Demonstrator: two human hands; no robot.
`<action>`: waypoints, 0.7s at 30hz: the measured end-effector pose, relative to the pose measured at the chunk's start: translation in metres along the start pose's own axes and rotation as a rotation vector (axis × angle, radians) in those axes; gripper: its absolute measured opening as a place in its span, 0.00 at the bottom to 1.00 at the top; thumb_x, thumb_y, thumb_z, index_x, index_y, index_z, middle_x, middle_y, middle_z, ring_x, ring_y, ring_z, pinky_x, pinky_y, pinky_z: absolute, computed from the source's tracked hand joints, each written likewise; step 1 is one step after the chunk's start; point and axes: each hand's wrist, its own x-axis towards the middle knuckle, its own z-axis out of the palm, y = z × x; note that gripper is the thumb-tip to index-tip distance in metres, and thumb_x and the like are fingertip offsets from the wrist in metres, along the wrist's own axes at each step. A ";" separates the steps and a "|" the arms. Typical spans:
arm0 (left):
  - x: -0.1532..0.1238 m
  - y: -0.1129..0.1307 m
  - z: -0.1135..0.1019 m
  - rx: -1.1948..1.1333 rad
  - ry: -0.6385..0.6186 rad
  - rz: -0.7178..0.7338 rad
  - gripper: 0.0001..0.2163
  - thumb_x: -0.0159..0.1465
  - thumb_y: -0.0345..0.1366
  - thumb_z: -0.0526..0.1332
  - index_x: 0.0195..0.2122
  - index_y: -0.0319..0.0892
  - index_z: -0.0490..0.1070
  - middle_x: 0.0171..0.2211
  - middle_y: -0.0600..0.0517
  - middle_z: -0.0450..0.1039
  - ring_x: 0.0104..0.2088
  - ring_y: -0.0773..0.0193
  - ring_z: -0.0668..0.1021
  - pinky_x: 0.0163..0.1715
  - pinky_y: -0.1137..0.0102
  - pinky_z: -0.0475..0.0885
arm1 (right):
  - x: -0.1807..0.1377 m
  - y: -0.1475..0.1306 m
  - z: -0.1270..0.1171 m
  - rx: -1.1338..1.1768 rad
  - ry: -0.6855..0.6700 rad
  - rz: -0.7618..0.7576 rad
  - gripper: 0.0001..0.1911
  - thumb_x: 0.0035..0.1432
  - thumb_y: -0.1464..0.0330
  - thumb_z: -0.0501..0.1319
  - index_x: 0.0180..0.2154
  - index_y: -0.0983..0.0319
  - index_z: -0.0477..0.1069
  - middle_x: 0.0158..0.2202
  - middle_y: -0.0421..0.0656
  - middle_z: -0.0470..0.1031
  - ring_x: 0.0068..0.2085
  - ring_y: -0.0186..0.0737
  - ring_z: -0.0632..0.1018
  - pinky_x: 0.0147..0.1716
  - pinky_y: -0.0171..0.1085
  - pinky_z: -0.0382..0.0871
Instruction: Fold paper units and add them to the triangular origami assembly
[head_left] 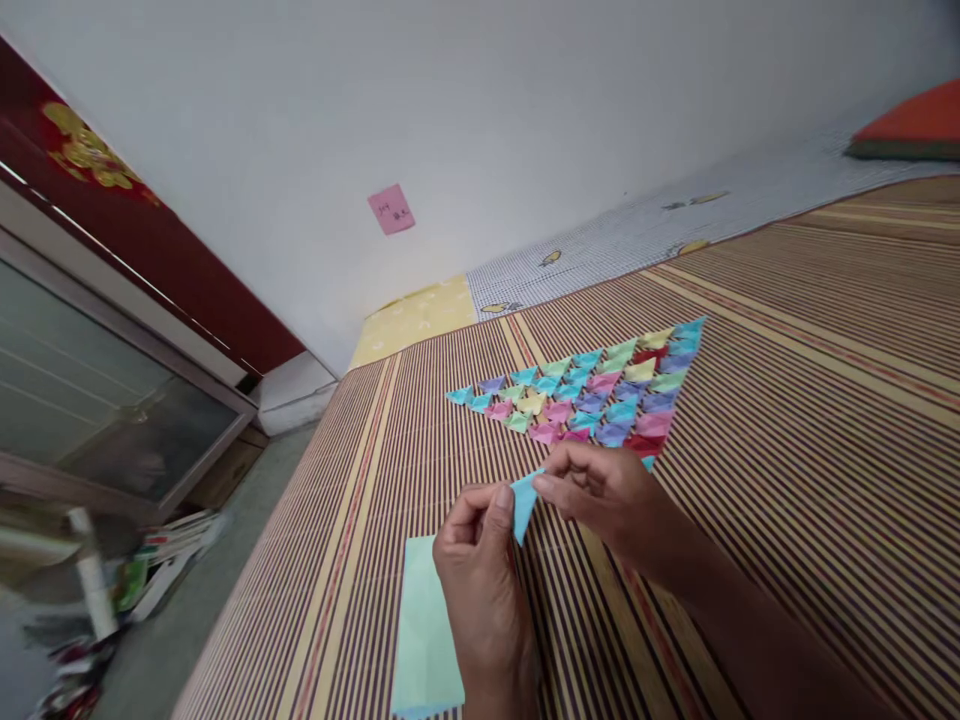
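Both my hands pinch one small folded piece of light blue paper (524, 503) above a striped bamboo mat (787, 420). My left hand (480, 580) grips its lower edge between thumb and fingers. My right hand (600, 495) holds its upper right side with closed fingertips. Just beyond my hands lies a flat triangle (592, 395) made of several small folded paper pieces in blue, pink, green, yellow, purple and red. A pale green sheet of paper (424, 625) lies on the mat under my left hand, partly hidden by it.
The mat covers a bed with a checked sheet (675, 225) and a yellow patch (412, 320) along a white wall. A pink note (391, 209) sticks on the wall. An orange cushion (911, 125) lies far right. Left, the floor holds books and clutter (127, 590) by a glass-fronted cabinet (90, 390).
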 end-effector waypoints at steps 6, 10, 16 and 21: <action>-0.002 0.000 -0.002 0.094 -0.067 0.034 0.08 0.60 0.39 0.71 0.29 0.41 0.78 0.27 0.55 0.73 0.30 0.67 0.73 0.34 0.73 0.70 | -0.003 -0.001 0.005 -0.035 0.073 -0.062 0.13 0.63 0.63 0.59 0.26 0.61 0.67 0.22 0.35 0.63 0.24 0.33 0.64 0.23 0.34 0.58; -0.004 0.002 -0.002 0.098 -0.155 -0.030 0.08 0.60 0.39 0.71 0.28 0.40 0.77 0.26 0.55 0.74 0.28 0.69 0.73 0.32 0.74 0.69 | -0.003 -0.001 0.004 -0.153 0.148 -0.149 0.16 0.65 0.64 0.56 0.24 0.60 0.63 0.21 0.34 0.58 0.23 0.33 0.62 0.23 0.34 0.55; -0.002 0.002 -0.003 0.052 -0.090 -0.055 0.09 0.57 0.39 0.73 0.27 0.39 0.77 0.24 0.55 0.74 0.26 0.70 0.73 0.30 0.76 0.69 | 0.001 0.004 0.002 -0.069 -0.006 -0.044 0.21 0.67 0.58 0.54 0.23 0.59 0.59 0.20 0.34 0.59 0.23 0.33 0.63 0.24 0.34 0.56; 0.003 -0.003 -0.002 -0.118 0.043 -0.088 0.13 0.51 0.41 0.76 0.26 0.39 0.76 0.22 0.54 0.73 0.24 0.68 0.72 0.27 0.74 0.69 | -0.002 0.004 0.007 -0.057 -0.240 0.020 0.17 0.62 0.63 0.59 0.23 0.60 0.63 0.21 0.34 0.59 0.23 0.32 0.61 0.23 0.34 0.53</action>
